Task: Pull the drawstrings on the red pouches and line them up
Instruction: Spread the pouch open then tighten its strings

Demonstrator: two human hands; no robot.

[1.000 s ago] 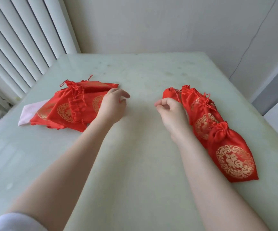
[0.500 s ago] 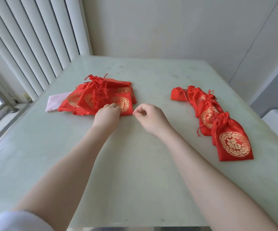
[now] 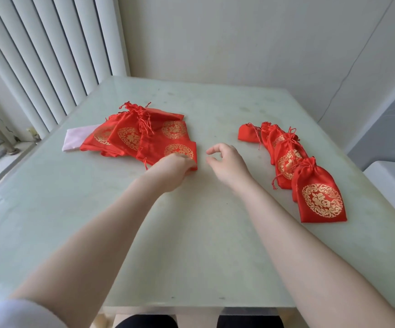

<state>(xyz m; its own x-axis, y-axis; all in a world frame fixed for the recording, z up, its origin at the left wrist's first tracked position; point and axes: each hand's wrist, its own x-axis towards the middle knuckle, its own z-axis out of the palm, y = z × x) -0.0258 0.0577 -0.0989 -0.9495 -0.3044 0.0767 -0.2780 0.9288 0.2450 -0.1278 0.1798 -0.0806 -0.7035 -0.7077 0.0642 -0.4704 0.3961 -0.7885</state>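
At centre frame, a person's left hand [image 3: 176,167] grips the near right corner of a flat red pouch [image 3: 168,151], its fingers curled over the fabric edge where the pouch meets the pale green table [image 3: 191,245]. That pouch sits at the front of a loose heap of unpulled pouches [image 3: 130,136] in the upper left of the frame, their mouths open and their thin red cords tangled at the top of the heap (gold roundels show on several faces). A pale pink cloth [image 3: 76,140] pokes out from under the heap's left side.

Just right of centre, the right hand [image 3: 227,162] hovers above the table, close to the gripped corner but apart from it; its thumb and forefinger curve toward each other with a gap between them, pinching nothing, and the other fingers are loosely bent.

Along the right of the frame, a row of cinched pouches [image 3: 286,157] runs from the upper middle down toward the lower right, each overlapping the next, necks gathered shut. Nearest the viewer lies the largest-looking one, the front pouch [image 3: 319,200], gold emblem face up. Vertical blinds [image 3: 38,55] fill the upper left, and a white sleeve [image 3: 14,313] shows at the lower left corner.
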